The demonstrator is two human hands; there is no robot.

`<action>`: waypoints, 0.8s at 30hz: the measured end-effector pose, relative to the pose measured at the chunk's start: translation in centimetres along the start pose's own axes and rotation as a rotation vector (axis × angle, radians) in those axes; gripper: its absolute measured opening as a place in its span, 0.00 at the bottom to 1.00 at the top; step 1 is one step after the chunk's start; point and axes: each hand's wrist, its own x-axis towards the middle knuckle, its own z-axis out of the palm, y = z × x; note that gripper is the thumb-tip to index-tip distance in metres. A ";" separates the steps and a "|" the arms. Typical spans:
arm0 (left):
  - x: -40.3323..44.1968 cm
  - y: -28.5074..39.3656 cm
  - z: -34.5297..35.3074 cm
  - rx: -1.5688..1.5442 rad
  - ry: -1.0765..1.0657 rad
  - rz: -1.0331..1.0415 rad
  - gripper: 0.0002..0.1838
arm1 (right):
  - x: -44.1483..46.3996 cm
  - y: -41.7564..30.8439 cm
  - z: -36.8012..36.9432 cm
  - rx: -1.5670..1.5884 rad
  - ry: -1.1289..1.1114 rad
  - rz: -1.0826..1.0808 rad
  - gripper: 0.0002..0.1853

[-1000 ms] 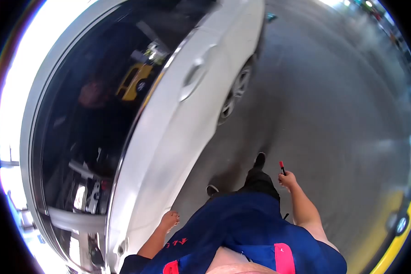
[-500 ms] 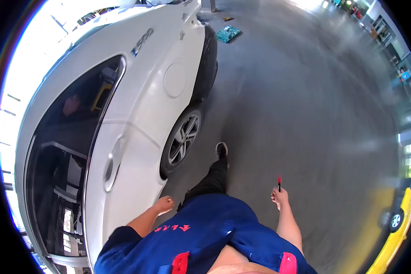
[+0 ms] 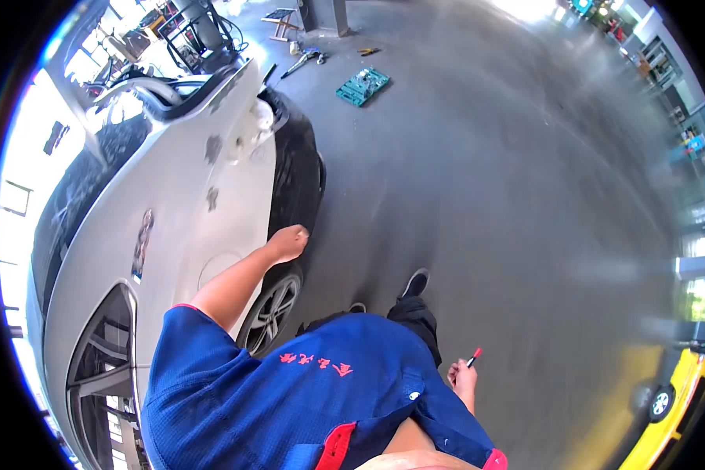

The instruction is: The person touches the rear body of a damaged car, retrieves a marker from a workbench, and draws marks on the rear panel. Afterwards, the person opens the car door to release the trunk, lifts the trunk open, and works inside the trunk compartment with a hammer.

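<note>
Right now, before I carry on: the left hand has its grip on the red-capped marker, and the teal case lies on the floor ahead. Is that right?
Not quite: the right hand, not the left hand, grips the red-capped marker, as the head view shows. The teal case does lie on the floor ahead.
</note>
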 end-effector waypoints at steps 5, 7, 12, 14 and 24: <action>9.1 6.7 0.1 -0.298 0.065 -0.080 0.12 | 4.5 -12.8 5.7 -0.702 -0.187 0.131 0.05; 10.8 4.9 2.9 -0.202 0.190 -0.067 0.09 | 6.0 -20.0 12.0 -0.882 -0.279 0.165 0.04; 7.3 6.7 3.1 0.022 -0.312 -0.305 0.16 | 19.2 -37.4 24.3 -0.613 -0.343 -0.140 0.03; 7.2 6.4 3.9 0.059 -0.352 -0.509 0.17 | 21.5 -45.7 31.3 -0.527 -0.331 -0.225 0.05; 31.9 1.8 -4.0 -0.060 -0.145 -0.443 0.15 | 24.9 -62.4 59.5 -0.746 -0.513 -0.291 0.09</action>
